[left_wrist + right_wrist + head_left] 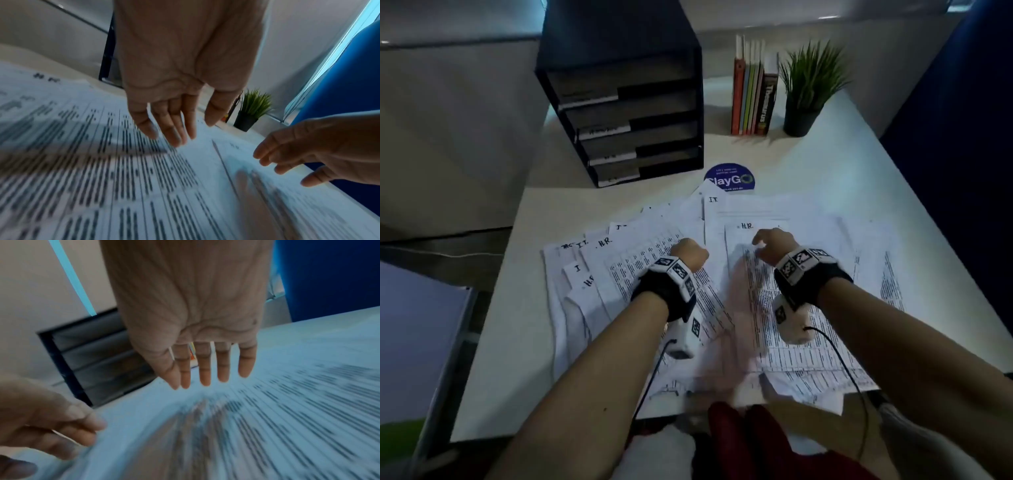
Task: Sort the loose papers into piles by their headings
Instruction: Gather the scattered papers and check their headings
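Loose printed papers (pixel 650 246) lie fanned across the white desk, with handwritten headings such as H.R. and I.T. at their top corners. One sheet headed H.R. (pixel 756 233) lies on top at centre right, an I.T. sheet (pixel 736 205) behind it. My left hand (pixel 688 251) hovers over the left spread, its fingers (pixel 174 129) straight and holding nothing. Over the H.R. sheet hangs my right hand (pixel 774 241), its fingers (pixel 205 369) also straight and spread just above the paper (pixel 267 418). Both wrist views are blurred by motion.
A dark letter tray (pixel 626 116) with several labelled shelves stands at the back left. Upright books (pixel 753 92) and a small potted plant (pixel 808 89) stand at the back right. A round blue sticker (pixel 729 178) lies behind the papers. A blue partition (pixel 962 137) flanks the right.
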The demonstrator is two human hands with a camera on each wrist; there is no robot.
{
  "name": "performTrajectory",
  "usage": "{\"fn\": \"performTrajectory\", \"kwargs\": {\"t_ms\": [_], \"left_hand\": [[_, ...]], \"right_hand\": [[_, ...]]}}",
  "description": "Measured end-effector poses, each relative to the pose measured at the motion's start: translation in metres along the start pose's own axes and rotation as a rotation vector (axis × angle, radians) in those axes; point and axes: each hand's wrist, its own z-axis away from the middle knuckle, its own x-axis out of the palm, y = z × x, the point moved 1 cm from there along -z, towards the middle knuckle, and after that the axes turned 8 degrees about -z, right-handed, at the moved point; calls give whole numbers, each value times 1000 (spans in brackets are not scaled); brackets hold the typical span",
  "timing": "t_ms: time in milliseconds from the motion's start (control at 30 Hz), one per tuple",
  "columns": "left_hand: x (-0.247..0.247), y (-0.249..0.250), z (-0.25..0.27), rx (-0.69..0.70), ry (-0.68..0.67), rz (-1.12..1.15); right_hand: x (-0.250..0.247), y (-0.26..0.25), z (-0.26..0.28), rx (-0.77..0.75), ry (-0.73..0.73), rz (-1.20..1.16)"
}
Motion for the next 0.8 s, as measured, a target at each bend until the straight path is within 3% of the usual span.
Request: {"fn": "performTrajectory", "kwargs": {"t_ms": [100,300,433,533,600,700,800], "left_hand": [[15,5,-12,-54,-49,-108],[49,41,-12,-35,-95,-157],[62,58,-9,55,-60,117],[50,52,-9,117,14,339],[35,39,-8,102,71,519],[13,14,-8,6,166,722],[-5,-11,-6,-133,268,618]], "right_hand": [[11,20,-2,120,-13,-5],[17,30,-3,135,29,-112],[12,39,2,142,154,-260],[-11,56,9,287,383,-443],[-27,67,15,349,433,-568],[-31,73,7,344,302,-876],[-23,58,-6,223,169,-761]]}}
